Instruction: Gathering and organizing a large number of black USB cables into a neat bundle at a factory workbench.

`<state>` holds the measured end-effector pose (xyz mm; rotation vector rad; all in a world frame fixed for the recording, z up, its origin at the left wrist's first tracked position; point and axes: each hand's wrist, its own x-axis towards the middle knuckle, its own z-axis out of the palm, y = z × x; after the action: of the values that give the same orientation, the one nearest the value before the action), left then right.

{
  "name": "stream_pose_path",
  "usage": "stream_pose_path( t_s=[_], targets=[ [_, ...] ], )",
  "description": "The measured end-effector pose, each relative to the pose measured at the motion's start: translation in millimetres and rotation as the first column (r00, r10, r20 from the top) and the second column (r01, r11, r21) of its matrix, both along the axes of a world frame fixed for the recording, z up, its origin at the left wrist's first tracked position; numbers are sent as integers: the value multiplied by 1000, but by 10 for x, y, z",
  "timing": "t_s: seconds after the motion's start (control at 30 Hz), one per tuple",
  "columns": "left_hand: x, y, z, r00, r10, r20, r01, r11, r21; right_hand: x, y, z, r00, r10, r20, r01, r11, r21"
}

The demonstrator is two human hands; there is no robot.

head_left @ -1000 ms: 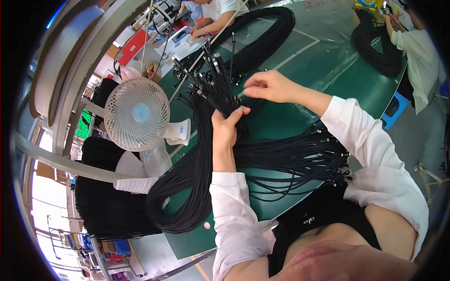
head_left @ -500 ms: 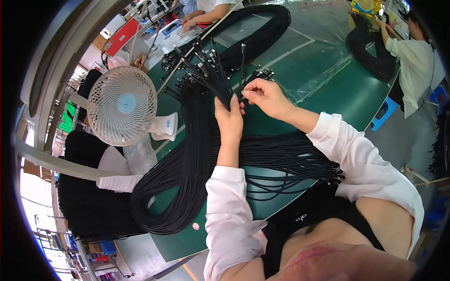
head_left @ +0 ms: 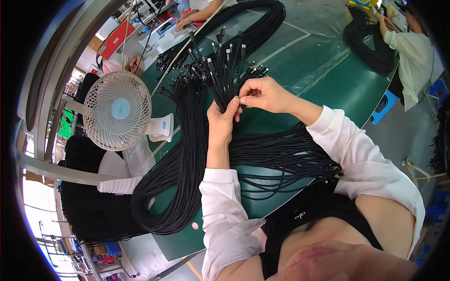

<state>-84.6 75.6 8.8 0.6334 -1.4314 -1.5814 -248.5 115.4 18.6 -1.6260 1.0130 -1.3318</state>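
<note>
From the head view, I saw my left hand (head_left: 223,121) raised over the green table (head_left: 323,70), its fingers wrapped around a fanned bunch of black cables (head_left: 220,77) whose metal-tipped plug ends (head_left: 228,51) stood up and spread outward above the grip. My right hand (head_left: 262,93) sat just beside it, thumb and forefinger pinched narrow at the top of the left fingers, apparently on a single cable, though I could not tell which one. Below the left hand the cables dropped into a long dark loop (head_left: 180,178) that ran down the table's near-left side, and another sheaf (head_left: 286,159) lay sideways under my right forearm, reaching toward my white sleeve (head_left: 370,159).

To the left a white desk fan (head_left: 117,110) stood on the table edge, a small blue label on its base (head_left: 162,125). A crumpled clear plastic bag (head_left: 138,157) lay just below it. A small round pink sticker (head_left: 195,225) showed on the table near the bottom of the loop. At the top left a flat red box (head_left: 115,40) stood tilted by the far bench, where another person's hand (head_left: 183,22) rested. More coiled black cable (head_left: 255,23) stretched across the far table, and at the upper right a second worker in a white sleeve (head_left: 408,47) bent over another black bundle (head_left: 370,44).
</note>
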Motion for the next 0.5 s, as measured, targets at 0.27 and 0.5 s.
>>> stream_pose_path(
  t_s=[0.27, 0.5],
  targets=[
    [67, 16, 175, 999, 13, -35, -19, 981, -193, -192, 94, 144, 676, 591, -440, -517, 806, 287],
    [162, 22, 236, 984, -152, -93, 148, 988, -47, -100, 108, 260, 818, 509, -269, -404, 841, 361]
  ],
)
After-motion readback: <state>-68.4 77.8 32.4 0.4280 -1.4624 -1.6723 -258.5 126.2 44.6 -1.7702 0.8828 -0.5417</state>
